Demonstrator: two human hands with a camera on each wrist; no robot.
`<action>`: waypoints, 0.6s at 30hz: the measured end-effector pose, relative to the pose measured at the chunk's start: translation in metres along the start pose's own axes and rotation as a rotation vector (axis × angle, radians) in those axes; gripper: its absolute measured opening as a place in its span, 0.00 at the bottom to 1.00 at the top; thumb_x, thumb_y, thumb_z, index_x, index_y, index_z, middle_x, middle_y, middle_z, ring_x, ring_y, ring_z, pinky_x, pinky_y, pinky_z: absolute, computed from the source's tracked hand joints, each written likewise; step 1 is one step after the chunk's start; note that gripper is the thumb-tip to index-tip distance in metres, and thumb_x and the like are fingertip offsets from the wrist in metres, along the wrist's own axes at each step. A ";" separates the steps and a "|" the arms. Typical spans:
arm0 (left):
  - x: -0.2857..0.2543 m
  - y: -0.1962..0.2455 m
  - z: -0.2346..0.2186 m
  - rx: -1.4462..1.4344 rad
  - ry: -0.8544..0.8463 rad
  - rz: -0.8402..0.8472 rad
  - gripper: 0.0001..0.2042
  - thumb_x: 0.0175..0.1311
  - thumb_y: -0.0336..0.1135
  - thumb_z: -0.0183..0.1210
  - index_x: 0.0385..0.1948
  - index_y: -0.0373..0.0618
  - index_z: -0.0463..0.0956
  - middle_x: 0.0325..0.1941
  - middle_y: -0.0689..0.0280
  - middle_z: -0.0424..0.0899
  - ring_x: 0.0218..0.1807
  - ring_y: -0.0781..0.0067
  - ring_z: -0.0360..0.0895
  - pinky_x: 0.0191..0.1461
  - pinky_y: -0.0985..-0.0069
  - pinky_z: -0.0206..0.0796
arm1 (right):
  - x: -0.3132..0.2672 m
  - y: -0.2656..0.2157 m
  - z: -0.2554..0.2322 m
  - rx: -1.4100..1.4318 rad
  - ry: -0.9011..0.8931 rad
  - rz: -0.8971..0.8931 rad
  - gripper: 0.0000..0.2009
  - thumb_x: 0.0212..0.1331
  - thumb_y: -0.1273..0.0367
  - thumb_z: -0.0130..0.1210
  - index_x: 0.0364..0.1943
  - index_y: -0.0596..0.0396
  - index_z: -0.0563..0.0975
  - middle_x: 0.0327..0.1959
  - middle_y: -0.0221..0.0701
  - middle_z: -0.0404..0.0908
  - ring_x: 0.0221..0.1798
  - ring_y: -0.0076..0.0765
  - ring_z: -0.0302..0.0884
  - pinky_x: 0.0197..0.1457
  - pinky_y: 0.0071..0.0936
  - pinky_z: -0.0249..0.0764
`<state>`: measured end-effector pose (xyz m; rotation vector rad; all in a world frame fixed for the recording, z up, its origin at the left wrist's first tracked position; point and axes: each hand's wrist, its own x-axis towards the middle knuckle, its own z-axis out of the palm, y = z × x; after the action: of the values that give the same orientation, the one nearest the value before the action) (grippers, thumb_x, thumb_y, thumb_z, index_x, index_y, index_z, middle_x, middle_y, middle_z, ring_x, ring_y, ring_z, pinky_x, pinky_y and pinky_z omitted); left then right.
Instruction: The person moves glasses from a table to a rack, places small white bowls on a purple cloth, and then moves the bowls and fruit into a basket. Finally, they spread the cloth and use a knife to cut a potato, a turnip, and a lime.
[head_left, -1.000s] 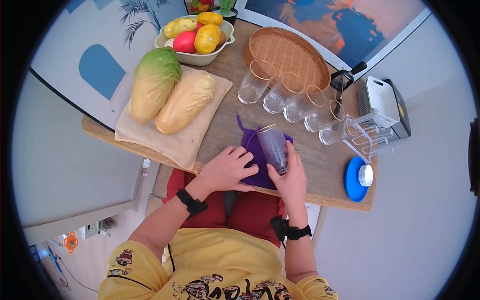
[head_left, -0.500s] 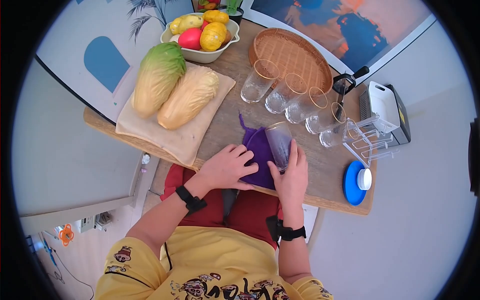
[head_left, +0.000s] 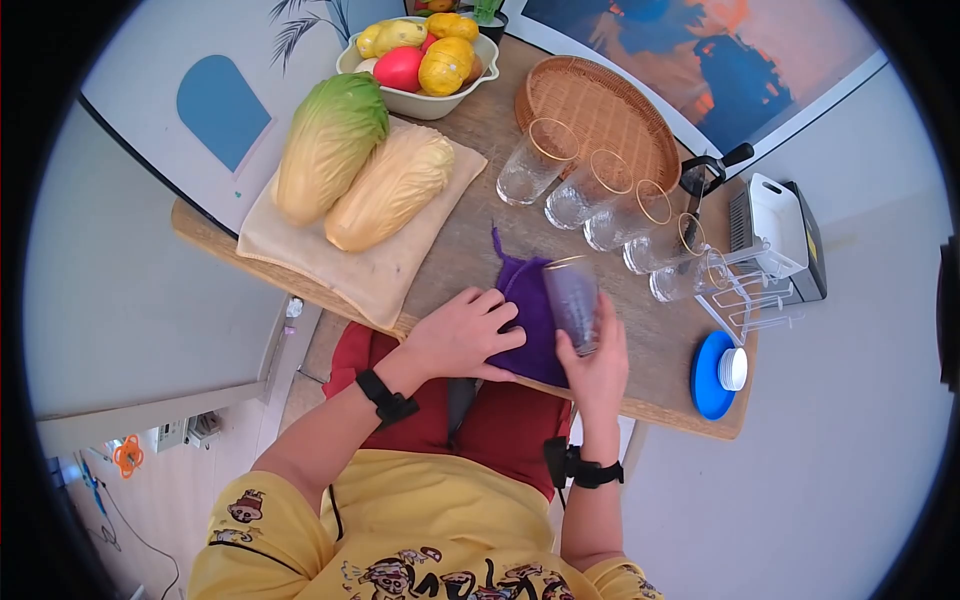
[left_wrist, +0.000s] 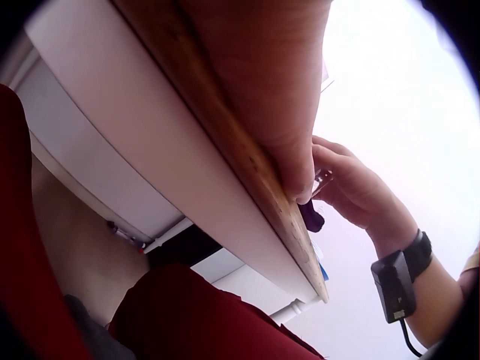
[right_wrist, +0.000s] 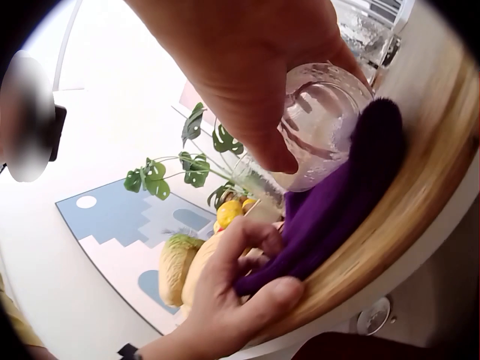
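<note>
My right hand [head_left: 597, 350] grips a tall clear glass [head_left: 572, 295] with a gold rim, thumb on one side and fingers on the other. The glass leans at the right edge of a purple cloth [head_left: 528, 325] with a thin tail of cord. In the right wrist view the round base of the glass [right_wrist: 319, 150] faces the camera, close to a raised fold of the cloth [right_wrist: 345, 195]. My left hand [head_left: 462, 335] holds the cloth's left side at the front table edge, fingers bent over it and thumb along the wooden edge [left_wrist: 262, 176].
Several similar glasses [head_left: 535, 170] stand in a slanting row before a round woven tray [head_left: 600, 110]. Right of them are a white wire rack [head_left: 745, 305] and a blue plate [head_left: 708, 390] with white cups. Two cabbages [head_left: 330, 150] lie on a beige cushion [head_left: 330, 275] at left; a fruit basin [head_left: 425, 103] stands behind.
The glass and my right hand have shifted a little to the right, toward the cloth's edge. My left hand keeps its place on the cloth. The head view has also shifted slightly.
</note>
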<state>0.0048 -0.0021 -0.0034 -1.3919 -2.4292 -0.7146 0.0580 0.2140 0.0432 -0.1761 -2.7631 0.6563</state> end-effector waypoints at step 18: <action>-0.001 0.000 0.000 0.020 0.008 0.027 0.26 0.52 0.62 0.66 0.39 0.50 0.74 0.45 0.64 0.74 0.54 0.61 0.73 0.54 0.65 0.68 | 0.003 0.001 0.008 0.046 -0.004 -0.074 0.38 0.49 0.67 0.70 0.68 0.58 0.68 0.51 0.44 0.80 0.49 0.51 0.81 0.53 0.43 0.79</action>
<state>0.0052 -0.0025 -0.0040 -1.4088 -2.4009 -0.6866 0.0526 0.2124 0.0364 -0.0624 -2.7411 0.7003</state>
